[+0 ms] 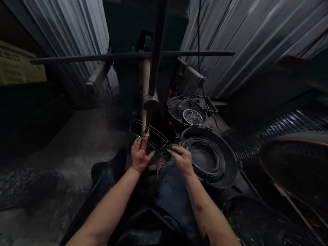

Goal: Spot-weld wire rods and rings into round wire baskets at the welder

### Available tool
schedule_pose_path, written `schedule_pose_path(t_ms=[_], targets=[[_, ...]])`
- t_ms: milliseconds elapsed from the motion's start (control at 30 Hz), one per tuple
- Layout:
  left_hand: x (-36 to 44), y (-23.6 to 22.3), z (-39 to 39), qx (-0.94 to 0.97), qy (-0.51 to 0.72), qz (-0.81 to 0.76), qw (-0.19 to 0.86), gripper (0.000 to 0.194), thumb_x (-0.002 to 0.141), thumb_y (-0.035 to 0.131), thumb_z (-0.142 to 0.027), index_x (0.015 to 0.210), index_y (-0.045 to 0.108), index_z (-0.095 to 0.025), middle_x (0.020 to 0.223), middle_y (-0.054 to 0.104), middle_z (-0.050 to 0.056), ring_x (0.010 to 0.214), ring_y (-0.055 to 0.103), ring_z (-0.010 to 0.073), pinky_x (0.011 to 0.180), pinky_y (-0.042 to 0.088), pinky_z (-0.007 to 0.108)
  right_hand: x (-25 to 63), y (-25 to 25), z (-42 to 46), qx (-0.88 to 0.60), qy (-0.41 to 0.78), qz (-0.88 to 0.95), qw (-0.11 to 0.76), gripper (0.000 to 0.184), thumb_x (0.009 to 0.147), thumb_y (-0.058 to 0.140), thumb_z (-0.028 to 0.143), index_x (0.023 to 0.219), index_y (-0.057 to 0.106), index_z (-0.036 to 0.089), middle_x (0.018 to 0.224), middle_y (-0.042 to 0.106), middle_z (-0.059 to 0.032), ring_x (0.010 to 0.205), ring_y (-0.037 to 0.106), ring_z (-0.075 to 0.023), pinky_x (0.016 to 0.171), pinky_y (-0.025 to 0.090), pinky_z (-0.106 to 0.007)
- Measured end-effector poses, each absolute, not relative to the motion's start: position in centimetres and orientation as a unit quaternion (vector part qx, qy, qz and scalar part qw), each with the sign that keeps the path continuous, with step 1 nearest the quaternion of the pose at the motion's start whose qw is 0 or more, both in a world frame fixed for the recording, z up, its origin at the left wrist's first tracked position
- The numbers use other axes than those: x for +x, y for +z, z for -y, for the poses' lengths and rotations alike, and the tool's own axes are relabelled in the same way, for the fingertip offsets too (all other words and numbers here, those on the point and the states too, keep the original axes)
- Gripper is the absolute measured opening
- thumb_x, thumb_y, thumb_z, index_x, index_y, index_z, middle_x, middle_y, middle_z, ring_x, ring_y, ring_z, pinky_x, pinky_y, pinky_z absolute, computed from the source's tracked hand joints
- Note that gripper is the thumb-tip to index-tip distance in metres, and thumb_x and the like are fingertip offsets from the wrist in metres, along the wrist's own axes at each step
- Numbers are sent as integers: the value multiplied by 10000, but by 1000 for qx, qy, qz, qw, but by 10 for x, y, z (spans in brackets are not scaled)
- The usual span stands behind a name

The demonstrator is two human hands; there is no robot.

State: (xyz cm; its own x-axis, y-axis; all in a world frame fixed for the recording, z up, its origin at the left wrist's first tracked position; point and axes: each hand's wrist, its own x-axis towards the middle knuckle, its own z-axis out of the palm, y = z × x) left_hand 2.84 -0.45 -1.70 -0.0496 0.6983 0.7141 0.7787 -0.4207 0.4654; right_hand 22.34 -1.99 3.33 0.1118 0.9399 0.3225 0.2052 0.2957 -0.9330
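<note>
A yellow printed poster is seen at 10 o'clock, above a concrete floor spread from 9 to 8 o'clock, and a corrugated metal wall rises at 11 o'clock. The left hand is placed at 7 o'clock, its fingers curled around the near edge of an oval wire frame, which is held tilted at 9 o'clock from the picture's centre, just in front of a pale upright post. A small orange piece is seen at those fingers, but what it is cannot be told. A long dark bar crosses a dark green machine at 12 o'clock. The right hand is placed at 5 o'clock, its fingers pinched together on the frame's other end. Just beyond it, a black basin holding coiled wire is set at 4 o'clock, and a black bowl filled with wire hoops is seen at 2 o'clock. A large round copper-rimmed frame is seen at 4 o'clock, at the far right.
</note>
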Motion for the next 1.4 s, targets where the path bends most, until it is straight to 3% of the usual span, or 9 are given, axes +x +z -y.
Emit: schedule_pose_path(t_ms=[167, 367, 633, 800, 967, 1167, 1400], targets=[[32, -13, 8, -665, -527, 530, -10, 753, 700, 728, -368, 1377, 441, -205, 1239, 547, 109, 1146, 527, 274, 1004, 433, 405, 213, 62, 33, -488, 228, 654, 531, 91, 796, 608, 236, 760, 688, 212, 822, 685, -44, 760, 641, -179, 717, 516, -297], [23, -6, 6, -621, -543, 559, -86, 765, 684, 749, -328, 1369, 430, -206, 1265, 531, 99, 1143, 541, 245, 1012, 434, 375, 186, 98, 16, -487, 192, 722, 452, 145, 809, 536, 174, 742, 663, 195, 769, 660, -45, 728, 617, -174, 700, 473, -280], [17, 4, -8, -569, -574, 568, -158, 678, 640, 779, -319, 1261, 538, -191, 1264, 542, 107, 1137, 545, 249, 1013, 420, 392, 162, 116, -10, -520, 149, 738, 402, 177, 772, 541, 130, 669, 663, 207, 739, 660, -38, 699, 611, -180, 662, 453, -275], [18, 7, -5, -567, -579, 558, -182, 681, 618, 798, -328, 1241, 556, -196, 1256, 551, 104, 1133, 550, 255, 1004, 425, 388, 160, 118, -9, -521, 137, 744, 395, 172, 782, 540, 139, 702, 675, 209, 746, 661, -36, 712, 614, -180, 691, 465, -283], [17, 7, 0, -576, -567, 562, -176, 759, 609, 813, -346, 1284, 530, -144, 1170, 585, 114, 1040, 585, 229, 946, 459, 340, 184, 111, 7, -515, 196, 701, 453, 80, 768, 640, 237, 803, 706, 210, 937, 688, -46, 832, 638, -192, 749, 490, -287], [15, 10, 0, -577, -560, 564, -190, 775, 598, 821, -346, 1297, 529, -178, 1169, 587, 89, 1054, 581, 225, 952, 450, 339, 221, 75, 38, -552, 237, 666, 442, 150, 741, 665, 291, 844, 716, 195, 841, 706, -48, 783, 650, -209, 721, 506, -315], [15, 6, -1, -563, -555, 575, -209, 780, 590, 818, -363, 1303, 532, -226, 1188, 582, 69, 1017, 600, 222, 932, 464, 343, 218, 58, 40, -531, 225, 694, 431, 146, 815, 568, 248, 857, 699, 198, 790, 674, -40, 730, 626, -180, 685, 489, -287]])
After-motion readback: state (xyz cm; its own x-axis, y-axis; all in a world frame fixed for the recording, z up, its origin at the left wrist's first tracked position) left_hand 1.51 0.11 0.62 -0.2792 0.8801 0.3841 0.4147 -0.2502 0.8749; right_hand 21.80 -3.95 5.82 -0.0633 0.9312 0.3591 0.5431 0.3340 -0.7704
